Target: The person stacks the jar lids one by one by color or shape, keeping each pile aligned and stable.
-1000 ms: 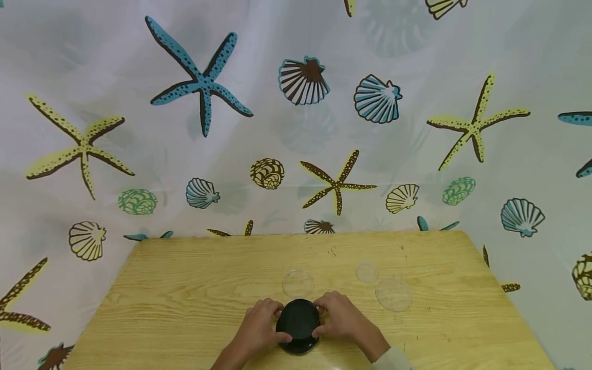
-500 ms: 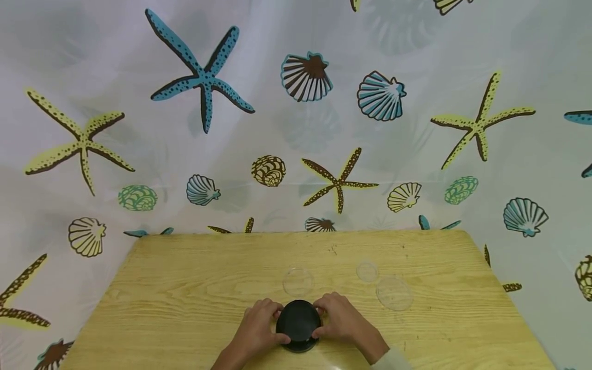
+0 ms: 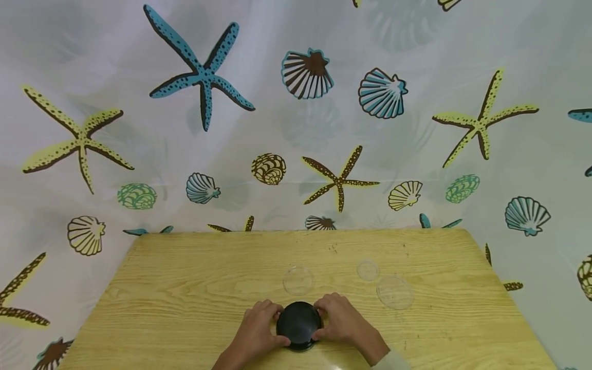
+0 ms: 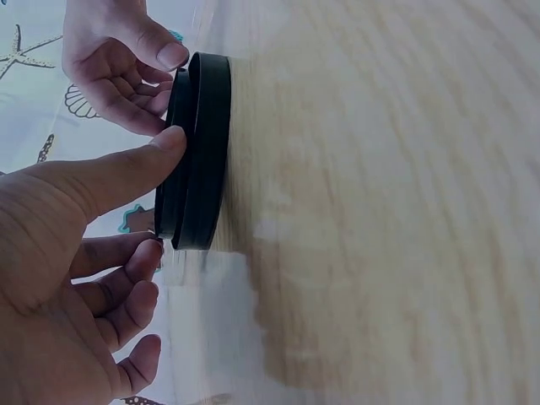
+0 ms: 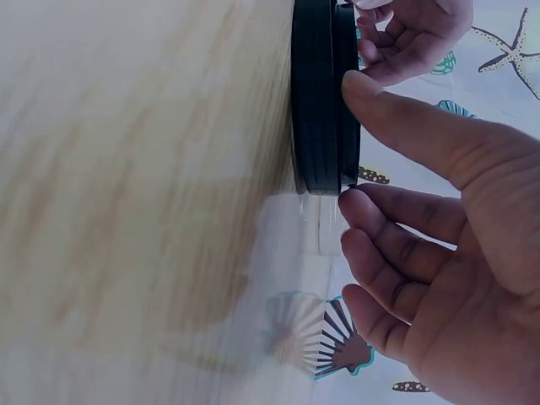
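Two black round shallow pieces, like dishes or lids, sit one on top of the other at the near middle of the table (image 3: 194,293). The upper piece (image 3: 299,324) shows a flat, smooth top. In the left wrist view the lower piece (image 4: 215,152) is thicker and rests on the table, with a narrow step between the two. My left hand (image 3: 256,329) pinches the upper piece's left rim between thumb and fingertips. On the opposite rim, my right hand (image 3: 344,321) pinches the same way. The right wrist view shows its other fingers loosely bent below the rim.
Behind the black pieces lies a clear round disc (image 3: 298,280). To the right are a small clear disc (image 3: 367,270) and a larger one (image 3: 394,292). A white curtain (image 3: 259,123) printed with starfish and shells surrounds the table's back and sides.
The upper black piece, set off and tilted toward the far side before, now lies nearly centred over the lower one. Both hands keep their places on its rim. The head view has shifted slightly.
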### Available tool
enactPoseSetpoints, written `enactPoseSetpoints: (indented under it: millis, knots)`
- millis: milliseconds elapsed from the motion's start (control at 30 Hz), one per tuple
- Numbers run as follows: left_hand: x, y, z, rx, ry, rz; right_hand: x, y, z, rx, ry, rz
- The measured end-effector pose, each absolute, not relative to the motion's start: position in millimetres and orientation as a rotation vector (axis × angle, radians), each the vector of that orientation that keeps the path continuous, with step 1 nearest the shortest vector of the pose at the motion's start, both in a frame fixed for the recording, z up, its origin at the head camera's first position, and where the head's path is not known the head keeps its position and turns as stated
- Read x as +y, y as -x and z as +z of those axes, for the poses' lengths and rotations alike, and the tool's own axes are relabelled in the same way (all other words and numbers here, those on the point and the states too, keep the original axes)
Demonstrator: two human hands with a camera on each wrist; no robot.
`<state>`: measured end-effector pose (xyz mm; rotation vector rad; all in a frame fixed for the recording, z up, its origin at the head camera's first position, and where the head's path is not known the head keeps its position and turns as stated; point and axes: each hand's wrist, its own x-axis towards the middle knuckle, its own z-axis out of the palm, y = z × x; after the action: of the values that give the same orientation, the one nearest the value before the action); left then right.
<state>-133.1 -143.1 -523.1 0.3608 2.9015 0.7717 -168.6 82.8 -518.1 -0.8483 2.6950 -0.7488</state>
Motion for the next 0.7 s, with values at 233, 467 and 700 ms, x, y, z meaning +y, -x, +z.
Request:
enactPoseSetpoints:
  millis: [233,467,700]
  knots:
    - [-144.3,131.1,-525.5,2.920,-0.396,0.772,82.3,167.5,-520.6,2.725,0.837,-0.706]
    - [-143.8,131.3,-525.5,2.896,-0.387,0.772,82.8,166.7,-520.9,2.728,0.840,-0.694]
    - [-143.2,130.1,-524.0,2.867,-0.375,0.784,83.6,165.6,-521.9,2.730,0.842,-0.695]
